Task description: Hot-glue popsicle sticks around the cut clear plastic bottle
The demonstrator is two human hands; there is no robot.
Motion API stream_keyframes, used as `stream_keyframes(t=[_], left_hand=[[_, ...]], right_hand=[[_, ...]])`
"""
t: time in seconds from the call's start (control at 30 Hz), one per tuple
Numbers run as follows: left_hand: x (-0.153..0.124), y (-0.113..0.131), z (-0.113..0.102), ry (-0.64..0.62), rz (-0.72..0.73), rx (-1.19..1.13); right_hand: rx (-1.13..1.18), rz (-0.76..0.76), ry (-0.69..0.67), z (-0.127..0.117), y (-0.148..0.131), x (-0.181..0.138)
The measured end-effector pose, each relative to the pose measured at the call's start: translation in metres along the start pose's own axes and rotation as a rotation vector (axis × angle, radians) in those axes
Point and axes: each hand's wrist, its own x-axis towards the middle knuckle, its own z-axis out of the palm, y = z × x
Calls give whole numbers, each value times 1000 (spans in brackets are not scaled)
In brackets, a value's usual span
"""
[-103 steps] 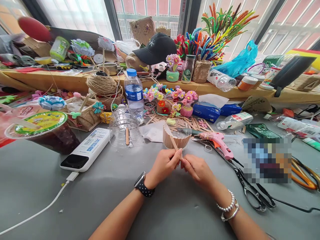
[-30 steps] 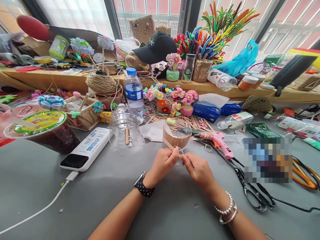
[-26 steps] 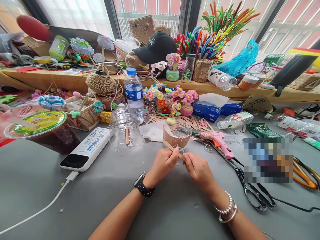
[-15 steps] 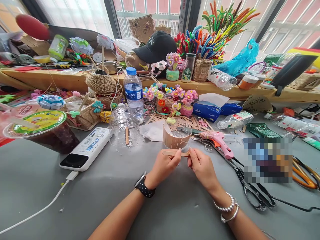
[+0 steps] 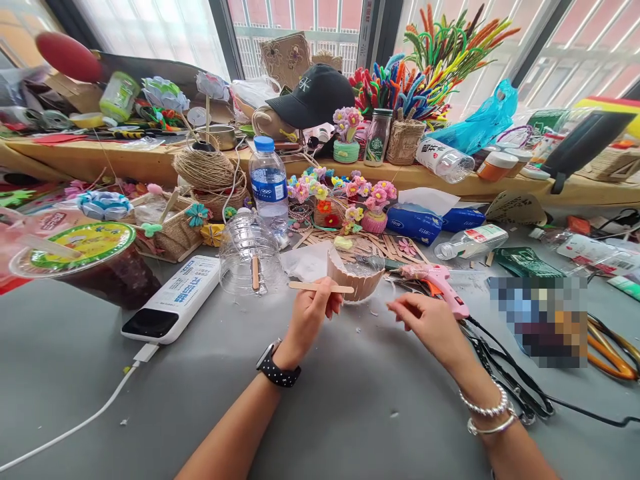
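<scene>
A wooden craft stick (image 5: 300,286) is pinched between the thumb and fingers of my left hand (image 5: 311,319), lying level above the grey table. Just behind it stands a small round cup (image 5: 353,283) of clear plastic, its wall lined with craft sticks. My right hand (image 5: 427,323) hovers to the right of the cup with its fingers loosely apart, holding nothing. Close beyond that hand lies a pink glue gun (image 5: 440,283), its black cord running off to the right. Black-handled scissors (image 5: 500,370) are partly hidden by my right wrist.
Loose craft sticks (image 5: 323,238) are heaped behind the cup. A cut clear bottle (image 5: 237,267) and a white power bank (image 5: 175,300) are on the left, beside a lidded drink cup (image 5: 125,280). A water bottle (image 5: 270,187) stands further back. A crowded wooden shelf (image 5: 310,157) spans the rear.
My hands have separated: the left moved left and slightly up with the craft stick, while the right let go of it and shifted right towards the glue gun.
</scene>
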Motion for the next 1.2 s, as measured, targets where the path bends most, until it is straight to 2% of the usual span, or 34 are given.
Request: stream_keyframes(t=[0.07, 0.13, 0.37, 0.67, 0.87, 1.2], left_hand=[[0, -1, 0, -13, 9, 1], [1, -1, 0, -26, 13, 7], [2, -4, 0, -30, 2, 19], [2, -6, 2, -20, -13, 33], [1, -6, 1, -17, -14, 43], [2, -6, 2, -12, -12, 51]], right_hand=[[-68, -33, -120, 3, -1, 0], [-118, -31, -157, 5, -1, 1], [-191, -66, -113, 11, 7, 2], [-253, -119, -131, 21, 7, 3], [-103, -215, -268, 19, 0, 0], [-81, -269, -231, 40, -8, -6]])
